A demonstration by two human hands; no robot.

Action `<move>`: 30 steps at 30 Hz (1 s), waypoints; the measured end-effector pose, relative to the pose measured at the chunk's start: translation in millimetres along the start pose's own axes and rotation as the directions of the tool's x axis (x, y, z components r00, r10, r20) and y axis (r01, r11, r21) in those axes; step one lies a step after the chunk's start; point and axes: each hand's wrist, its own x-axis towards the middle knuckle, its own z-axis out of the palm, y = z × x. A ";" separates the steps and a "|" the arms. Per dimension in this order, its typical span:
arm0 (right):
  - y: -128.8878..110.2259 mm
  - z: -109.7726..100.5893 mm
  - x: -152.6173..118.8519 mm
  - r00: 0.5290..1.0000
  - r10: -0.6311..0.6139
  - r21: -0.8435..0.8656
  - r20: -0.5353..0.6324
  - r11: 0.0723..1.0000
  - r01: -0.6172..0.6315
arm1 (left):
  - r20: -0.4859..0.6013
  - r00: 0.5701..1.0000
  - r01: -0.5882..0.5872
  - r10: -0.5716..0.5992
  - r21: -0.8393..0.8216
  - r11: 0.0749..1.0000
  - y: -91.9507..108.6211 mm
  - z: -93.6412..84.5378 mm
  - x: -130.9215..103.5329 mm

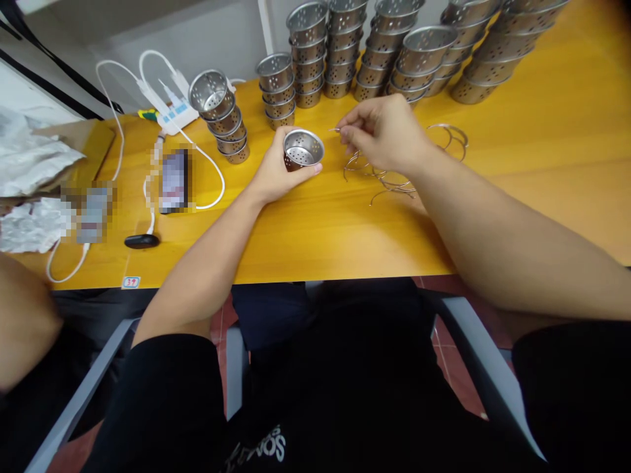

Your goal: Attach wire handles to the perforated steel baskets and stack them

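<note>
My left hand (280,167) is wrapped round a small perforated metal cup (304,150), its open mouth tilted up toward me. To the right of the cup, my right hand (379,131) pinches a thin piece of wire (334,129) between thumb and fingertips; its tip points left at the cup, apart from it. Most of that wire is hidden by the fingers. Under and beside my right wrist lies a loose heap of curved wires (389,182) on the yellow table (335,236).
Several stacks of perforated cups (308,59) line the back of the table, with one stack (221,115) nearer at left. A power strip (177,117), white cables, a phone (175,180) and a black oval object (142,241) lie left. Another person's arm (24,322) shows at far left.
</note>
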 end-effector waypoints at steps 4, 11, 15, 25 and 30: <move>-12.4 3.1 -4.6 1.000 0.002 -0.012 -0.003 1.000 -0.002 | 0.015 1.000 -0.011 0.011 -0.019 1.000 0.3 4.4 -0.3; -29.5 14.6 -13.9 0.988 0.146 -0.062 0.046 0.988 -0.144 | 0.026 0.999 -0.019 0.019 0.015 1.000 9.3 15.1 -1.4; -15.7 22.9 -7.9 0.992 0.126 -0.052 0.024 0.991 -0.124 | 0.052 0.996 -0.077 0.079 -0.037 0.996 15.8 18.2 -1.6; 13.6 28.4 6.0 0.977 -0.202 -0.014 -0.072 0.979 0.201 | 0.055 0.998 -0.020 0.021 -0.016 1.000 14.5 16.5 -2.5; 16.7 29.0 6.1 0.970 -0.223 -0.010 -0.101 0.975 0.223 | 0.057 0.998 -0.034 0.036 -0.039 0.999 8.3 18.5 -1.7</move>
